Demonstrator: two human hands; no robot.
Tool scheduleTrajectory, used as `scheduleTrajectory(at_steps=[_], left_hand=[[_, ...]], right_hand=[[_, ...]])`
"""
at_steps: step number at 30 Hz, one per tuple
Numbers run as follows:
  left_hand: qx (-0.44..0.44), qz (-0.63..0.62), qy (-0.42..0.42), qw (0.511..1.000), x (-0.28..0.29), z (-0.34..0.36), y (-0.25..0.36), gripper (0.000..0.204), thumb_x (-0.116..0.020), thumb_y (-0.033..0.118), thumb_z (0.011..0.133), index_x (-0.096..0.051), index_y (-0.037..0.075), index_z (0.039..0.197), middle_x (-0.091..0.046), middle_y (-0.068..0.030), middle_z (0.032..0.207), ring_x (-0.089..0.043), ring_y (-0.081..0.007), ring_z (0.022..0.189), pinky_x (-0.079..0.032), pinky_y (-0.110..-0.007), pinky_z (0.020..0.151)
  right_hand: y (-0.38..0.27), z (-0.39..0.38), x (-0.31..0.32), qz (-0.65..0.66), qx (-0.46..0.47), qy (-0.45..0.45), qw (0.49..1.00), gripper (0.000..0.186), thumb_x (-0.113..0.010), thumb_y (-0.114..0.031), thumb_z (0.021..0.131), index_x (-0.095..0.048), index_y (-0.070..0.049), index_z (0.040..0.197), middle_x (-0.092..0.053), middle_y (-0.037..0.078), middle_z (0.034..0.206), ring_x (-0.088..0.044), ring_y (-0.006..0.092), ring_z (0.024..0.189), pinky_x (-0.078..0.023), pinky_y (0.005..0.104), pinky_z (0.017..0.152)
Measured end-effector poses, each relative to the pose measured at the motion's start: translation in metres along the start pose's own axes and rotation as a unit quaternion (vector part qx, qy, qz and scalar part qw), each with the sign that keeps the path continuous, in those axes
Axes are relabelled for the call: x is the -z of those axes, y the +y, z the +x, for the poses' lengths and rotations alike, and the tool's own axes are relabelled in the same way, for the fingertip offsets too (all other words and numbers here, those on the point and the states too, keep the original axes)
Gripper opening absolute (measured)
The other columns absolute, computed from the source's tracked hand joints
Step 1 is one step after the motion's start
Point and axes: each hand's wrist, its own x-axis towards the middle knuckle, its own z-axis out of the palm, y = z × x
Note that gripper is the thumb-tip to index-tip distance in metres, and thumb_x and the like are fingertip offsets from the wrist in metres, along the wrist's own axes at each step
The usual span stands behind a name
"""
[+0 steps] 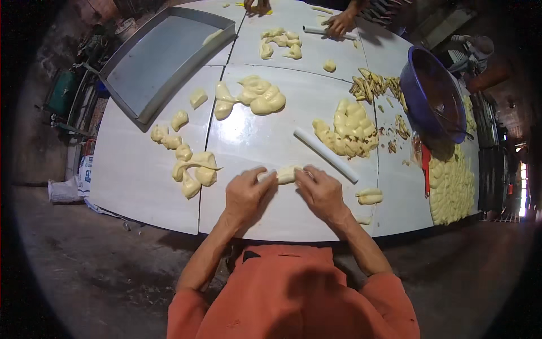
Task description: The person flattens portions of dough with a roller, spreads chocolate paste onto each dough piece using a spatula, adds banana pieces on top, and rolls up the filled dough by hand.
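Note:
A short roll of pale yellow dough (pixel 288 174) lies on the white table near its front edge. My left hand (pixel 245 191) has its fingers closed on the left end of the roll, while the fingers of my right hand (pixel 320 191) pinch the right end. Just beyond my right hand a smooth white tube (pixel 326 155) rests at a slant. To the right of that hand sits a finished-looking dough roll (pixel 370 196), with a smaller dough piece (pixel 363 220) below it. Dough lumps (pixel 195 166) are scattered left of my left hand.
A large grey metal tray (pixel 169 56) stands far left. More dough (pixel 259 96) lies mid-table. At the right are yellow-brown strips (pixel 370 85), a purple basin (pixel 432 93), a red-handled tool (pixel 425 172) and massed dough (pixel 451 189). Across the table, another person's hand (pixel 340 24) presses a tube.

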Motion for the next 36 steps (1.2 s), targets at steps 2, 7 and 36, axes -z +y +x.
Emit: scheduleTrajectory(at_steps=[2,7,36], left_hand=[[-0.050,0.007,-0.034,0.998,-0.005,-0.005,0.001,0.026,-0.079,0.013,0.086,-0.074,0.012,0.112,-0.072,-0.0115,0.107,-0.070,-0.0285,0.082,-0.055,-0.042,0.070],[0.024,0.043,0.023,0.999,-0.011,0.015,-0.006,0.028,-0.081,0.016,0.085,-0.075,0.012,0.112,-0.072,-0.0099,0.108,-0.069,-0.0265,0.085,-0.053,-0.040,0.068],[-0.085,-0.169,-0.191,0.963,-0.080,0.033,0.121,0.018,-0.076,0.016,0.089,-0.076,0.008,0.105,-0.073,-0.0118,0.099,-0.070,-0.0321,0.086,-0.056,-0.042,0.075]], right_hand=[[0.003,-0.002,-0.005,-0.016,-0.002,-0.017,1.000,0.037,-0.076,-0.018,0.089,-0.069,-0.011,0.124,-0.066,0.008,0.108,-0.066,0.0241,0.080,-0.054,0.0383,0.064],[0.004,0.015,-0.013,-0.013,-0.060,-0.001,0.998,0.031,-0.074,-0.018,0.092,-0.069,-0.008,0.121,-0.065,0.009,0.105,-0.065,0.0264,0.087,-0.053,0.0394,0.071],[0.048,-0.122,0.137,0.110,-0.253,-0.068,0.959,0.023,-0.069,-0.015,0.093,-0.072,-0.004,0.113,-0.069,0.012,0.100,-0.067,0.0323,0.095,-0.053,0.0434,0.085]])
